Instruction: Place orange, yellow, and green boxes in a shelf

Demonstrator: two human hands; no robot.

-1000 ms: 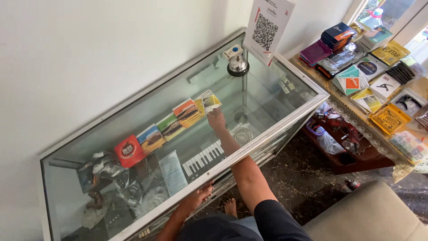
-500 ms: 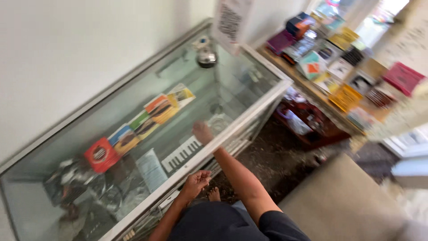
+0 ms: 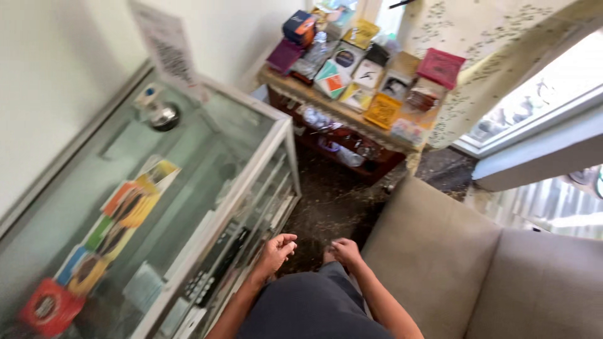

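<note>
Both hands hung empty in front of the person's body, beside a glass display case.

The left hand (image 3: 274, 252) was loosely curled, fingers bent inward, gripping nothing, just beside the white front frame of the glass display case (image 3: 251, 182). The right hand (image 3: 345, 250) was also half curled and seemed empty, though blur made that hard to judge; it hung near the edge of the beige sofa (image 3: 440, 251). Inside the case lay a row of colourful cards (image 3: 125, 213) and a small keyboard (image 3: 213, 263). A cluttered desk (image 3: 370, 107) of books stood well apart, by the window.
</note>
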